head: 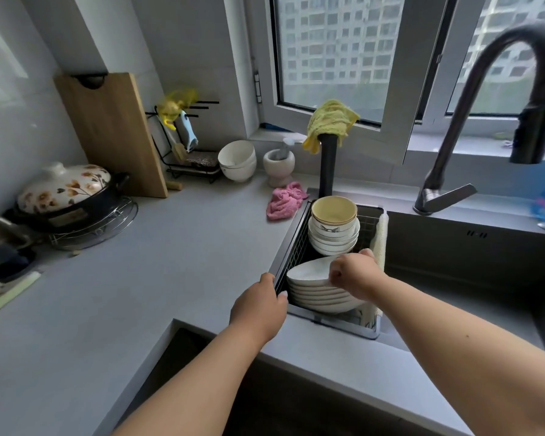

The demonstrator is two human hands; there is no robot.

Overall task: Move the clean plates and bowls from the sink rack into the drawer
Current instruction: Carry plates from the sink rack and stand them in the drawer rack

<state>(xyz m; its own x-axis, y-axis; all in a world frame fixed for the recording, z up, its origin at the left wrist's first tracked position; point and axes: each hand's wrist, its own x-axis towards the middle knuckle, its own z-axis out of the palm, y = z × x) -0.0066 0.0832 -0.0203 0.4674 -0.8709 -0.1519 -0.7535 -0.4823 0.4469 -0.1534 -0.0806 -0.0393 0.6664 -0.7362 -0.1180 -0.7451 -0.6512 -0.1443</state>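
**A:** ok so what's closest to the camera?

**B:** Both forearms reaching out over the grey table [114, 278]. Left hand [260, 305] rests on the table edge, fingers relaxed and straight-ish, tips touching the dark rim of the sink rack [291, 234], not holding anything. Right hand [353, 272] is curled round the rim of the top plate [309, 269], which sits tilted on the stack of plates [321, 297] at the near end of the rack.

**A:** and the bowls?

**B:** Just behind the plates, same rack: a stack of white bowls [332, 239] with a yellowish bowl [334, 210] on top. Can't tell how many.

**A:** further back?

**B:** Pink cloth [283, 201] on the table just left of the rack, dark faucet [472, 121] over the sink on the right, a yellow cloth [331, 122] draped over a black post. Far left there's a flowered pot [65, 191] and a wooden cutting board [114, 133] leaning on the wall.
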